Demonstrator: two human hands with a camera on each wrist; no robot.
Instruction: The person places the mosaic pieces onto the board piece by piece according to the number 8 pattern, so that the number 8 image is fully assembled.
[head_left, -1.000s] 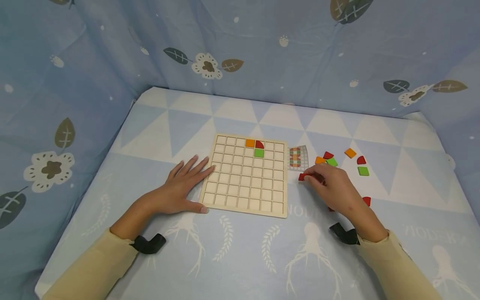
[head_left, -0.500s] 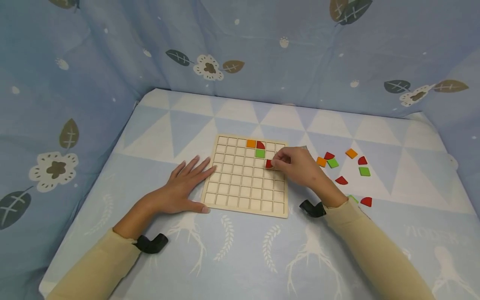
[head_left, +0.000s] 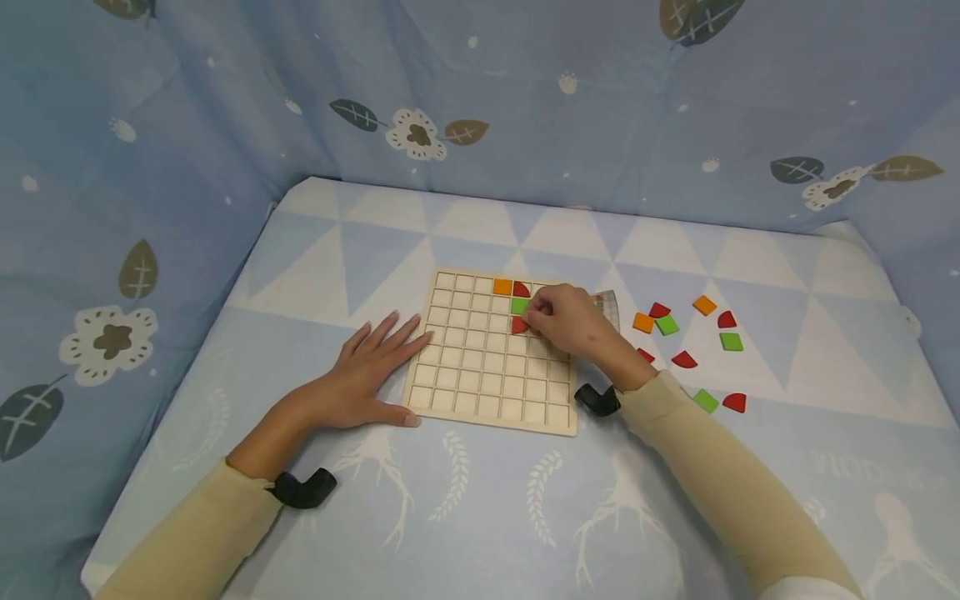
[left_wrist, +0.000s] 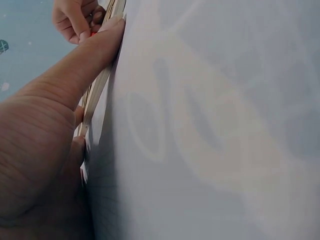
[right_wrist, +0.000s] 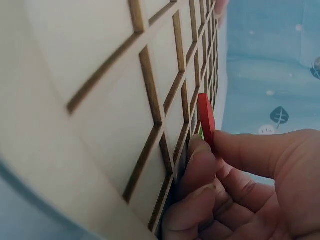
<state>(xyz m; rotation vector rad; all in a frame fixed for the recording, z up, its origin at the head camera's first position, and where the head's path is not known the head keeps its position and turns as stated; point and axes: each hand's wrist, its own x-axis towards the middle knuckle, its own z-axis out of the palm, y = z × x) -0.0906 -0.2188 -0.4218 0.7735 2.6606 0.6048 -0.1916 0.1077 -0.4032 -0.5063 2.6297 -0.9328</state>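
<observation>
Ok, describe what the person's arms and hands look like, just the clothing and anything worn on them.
Both arms wear long, plain beige sleeves reaching to the wrists. The left hand and right hand are bare, with no gloves or rings visible. A small black device is strapped at each wrist: the left wrist device and the right wrist device. No cables or markings show.

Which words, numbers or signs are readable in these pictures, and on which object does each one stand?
Faint white capital letters on the tablecloth, right of the antler print: too blurred and upside down to read.
Pattern card behind the right hand: coloured squares only, no text seen.
Wooden grid board, red piece and loose tiles: no text or numbers.
Wrist views: none.
</observation>
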